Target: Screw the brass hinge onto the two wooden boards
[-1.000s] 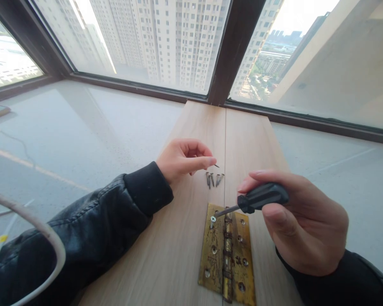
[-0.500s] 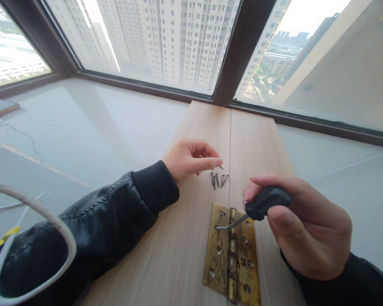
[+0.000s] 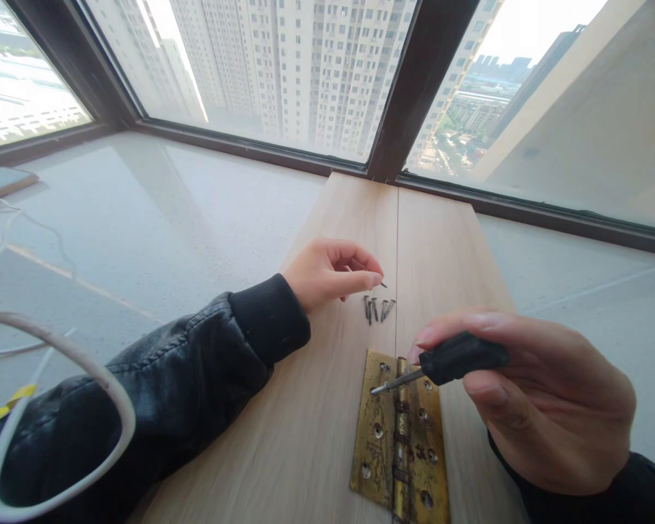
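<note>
My left hand [image 3: 335,273] is closed in a pinch on a small screw [image 3: 383,284], its tip showing past the thumb. Just below it, several dark screws [image 3: 375,311] lie loose on pale wooden boards [image 3: 300,422]. In my right hand [image 3: 562,400] is a short screwdriver [image 3: 461,356] with a black handle, angled down to the left. At the screwdriver's tip sits a silver screw [image 3: 377,391], tilted over an upper-left hole of a worn brass hinge [image 3: 385,455]. The hinge lies open across the seam between the two boards.
A thick white cable [image 3: 121,415] loops at the lower left, beside a yellow tag [image 3: 5,407]. Thin white cords and a phone-like slab [image 3: 3,182] lie on the pale sill [image 3: 234,196]. Dark window frames [image 3: 415,94] border the far side.
My right hand has shifted slightly right, and the screwdriver lies at a lower angle. The screw at its tip now points more along the shaft. My left hand keeps its pinch.
</note>
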`<control>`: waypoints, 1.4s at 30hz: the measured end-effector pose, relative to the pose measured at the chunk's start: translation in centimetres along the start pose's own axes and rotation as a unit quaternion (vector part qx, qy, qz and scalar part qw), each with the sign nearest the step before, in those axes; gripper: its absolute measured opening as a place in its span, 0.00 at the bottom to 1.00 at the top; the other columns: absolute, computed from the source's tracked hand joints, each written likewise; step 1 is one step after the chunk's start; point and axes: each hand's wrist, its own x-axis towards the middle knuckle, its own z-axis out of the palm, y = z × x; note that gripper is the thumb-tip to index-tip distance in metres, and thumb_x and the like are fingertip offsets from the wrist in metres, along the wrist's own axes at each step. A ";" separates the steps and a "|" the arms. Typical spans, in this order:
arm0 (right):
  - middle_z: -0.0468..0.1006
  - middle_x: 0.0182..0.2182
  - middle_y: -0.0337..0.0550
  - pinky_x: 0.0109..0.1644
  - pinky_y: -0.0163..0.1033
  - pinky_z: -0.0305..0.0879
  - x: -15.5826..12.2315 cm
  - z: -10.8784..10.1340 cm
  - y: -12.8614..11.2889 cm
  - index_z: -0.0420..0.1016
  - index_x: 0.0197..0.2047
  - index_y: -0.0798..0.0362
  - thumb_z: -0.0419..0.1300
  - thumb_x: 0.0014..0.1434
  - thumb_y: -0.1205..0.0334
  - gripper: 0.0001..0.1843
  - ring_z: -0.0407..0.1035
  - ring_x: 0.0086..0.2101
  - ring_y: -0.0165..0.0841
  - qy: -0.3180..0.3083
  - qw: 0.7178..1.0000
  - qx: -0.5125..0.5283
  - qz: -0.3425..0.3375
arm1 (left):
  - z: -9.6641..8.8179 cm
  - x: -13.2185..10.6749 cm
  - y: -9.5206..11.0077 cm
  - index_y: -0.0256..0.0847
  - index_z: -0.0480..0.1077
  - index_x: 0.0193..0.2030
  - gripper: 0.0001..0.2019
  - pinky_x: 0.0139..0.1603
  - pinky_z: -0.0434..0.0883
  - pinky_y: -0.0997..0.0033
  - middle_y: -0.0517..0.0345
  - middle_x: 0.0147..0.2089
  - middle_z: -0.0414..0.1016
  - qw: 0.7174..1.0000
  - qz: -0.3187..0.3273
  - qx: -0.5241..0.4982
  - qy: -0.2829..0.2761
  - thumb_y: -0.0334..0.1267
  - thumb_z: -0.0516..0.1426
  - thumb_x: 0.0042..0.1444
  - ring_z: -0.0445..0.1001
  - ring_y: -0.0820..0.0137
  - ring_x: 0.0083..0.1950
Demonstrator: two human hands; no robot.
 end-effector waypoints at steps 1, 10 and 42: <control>0.79 0.41 0.41 0.39 0.36 0.77 0.1 -0.1 -0.1 0.73 0.55 0.49 0.63 0.57 0.74 0.23 0.75 0.38 0.33 -0.011 1.000 -0.003 -0.009 | 0.0 0.0 0.0 0.31 0.73 0.32 0.05 0.19 0.63 0.85 0.65 0.23 0.70 1.000 -0.001 0.001 0.000 0.31 0.62 0.48 0.63 0.84 0.22; 0.77 0.47 0.40 0.45 0.48 0.78 -1.3 -1.0 -1.0 0.70 0.59 0.39 0.53 0.69 0.58 0.17 0.75 0.45 0.40 -0.048 0.993 -0.088 0.054 | 0.0 0.0 -0.2 0.32 0.74 0.31 0.05 0.20 0.63 0.84 0.64 0.24 0.70 1.000 0.008 0.012 0.000 0.31 0.62 0.48 0.64 0.83 0.22; 0.70 0.48 0.39 0.40 0.29 0.75 -1.0 -1.2 -2.5 0.72 0.53 0.44 0.60 0.64 0.57 0.14 0.73 0.38 0.29 -0.112 0.955 -0.268 -0.060 | -0.2 0.0 -0.3 0.32 0.73 0.32 0.05 0.20 0.63 0.83 0.63 0.24 0.70 1.000 0.007 0.020 -0.014 0.32 0.63 0.49 0.64 0.82 0.23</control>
